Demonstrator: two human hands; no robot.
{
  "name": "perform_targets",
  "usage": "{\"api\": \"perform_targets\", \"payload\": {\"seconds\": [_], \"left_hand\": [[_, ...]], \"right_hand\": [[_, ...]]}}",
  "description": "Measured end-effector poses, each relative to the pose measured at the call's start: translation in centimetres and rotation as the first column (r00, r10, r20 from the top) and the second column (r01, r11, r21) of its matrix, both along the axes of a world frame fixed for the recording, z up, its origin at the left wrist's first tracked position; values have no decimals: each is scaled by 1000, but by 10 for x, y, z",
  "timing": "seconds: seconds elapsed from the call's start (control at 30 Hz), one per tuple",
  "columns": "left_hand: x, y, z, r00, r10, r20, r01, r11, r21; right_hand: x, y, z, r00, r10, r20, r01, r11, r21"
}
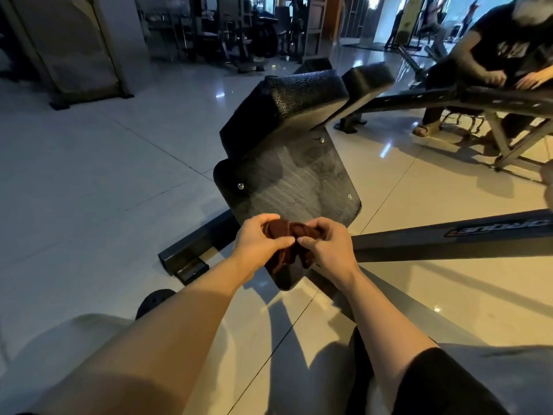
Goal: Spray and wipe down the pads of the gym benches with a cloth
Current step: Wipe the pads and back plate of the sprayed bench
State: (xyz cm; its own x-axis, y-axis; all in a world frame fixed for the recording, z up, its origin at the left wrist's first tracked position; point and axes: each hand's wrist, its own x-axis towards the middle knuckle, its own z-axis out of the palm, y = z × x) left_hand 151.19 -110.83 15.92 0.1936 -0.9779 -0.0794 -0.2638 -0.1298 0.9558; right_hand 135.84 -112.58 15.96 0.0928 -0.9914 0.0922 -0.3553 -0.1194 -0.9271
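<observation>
In the head view, a brown cloth [288, 235] is pinched between the left hand [259, 239] and the right hand [324, 245], fingers of both curled round its bunched folds, just above the near edge of a dark plate [287, 181] on the gym machine. The textured black pad [287, 106] sits beyond it, untouched. No spray bottle is seen. The cloth appears to be being refolded; a flat, clean face should be turned outward and gathered into one hand before the pad is wiped in long overlapping strokes, edges included.
</observation>
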Motion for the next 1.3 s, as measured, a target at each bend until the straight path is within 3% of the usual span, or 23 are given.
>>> {"api": "perform_targets", "payload": {"seconds": [0.07, 0.13, 0.17, 0.3, 0.47, 0.53, 0.6, 0.67, 0.73, 0.83, 0.93, 1.1, 1.3], "left_hand": [[0, 0, -2, 972, 20, 235, -10, 999, -47], [1, -3, -2, 885, 92, 457, -52, 994, -101], [2, -6, -4, 857, 99, 506, -58, 994, -95], [3, -23, -17, 932, 42, 359, -39, 999, -15], [10, -57, -19, 963, 163, 213, -138, 982, -127], [14, -70, -14, 947, 184, 263, -135, 972, -193], [22, -77, -15, 853, 183, 490, -86, 973, -214], [32, -79, -22, 690, 150, 709, -2, 979, -204], [44, -77, -29, 572, 154, 805, 98, 962, -254], [68, -75, -37, 503, 249, 827, 170, 910, -378], [87, -76, -35, 428, 237, 872, 204, 915, -349], [104, -89, -46, 306, 226, 925, 424, 838, -345], [109, -96, -44, 223, 184, 957, 476, 836, -272]], "right_hand": [[1, -2, 0, 999, 34, -37, -34, 999, -5], [1, -6, -4, 999, 32, -13, -32, 999, 15], [1, -9, -7, 1000, 20, 10, -20, 999, 30], [9, -27, -17, 998, -64, 16, 64, 998, 2], [34, -65, -24, 963, -265, 58, 271, 951, -151], [45, -83, -31, 956, -286, 64, 294, 933, -207], [61, -98, -45, 980, -198, 22, 198, 958, -206], [81, -106, -62, 989, -115, -97, 95, 978, -186], [101, -110, -75, 979, -114, -169, 80, 978, -194], [126, -109, -90, 941, -179, -286, 115, 967, -226], [138, -100, -100, 915, -241, -323, 138, 941, -309], [137, -121, -103, 902, -231, -364, 92, 928, -362], [102, -207, -85, 897, -275, -345, 189, 946, -263]]}}
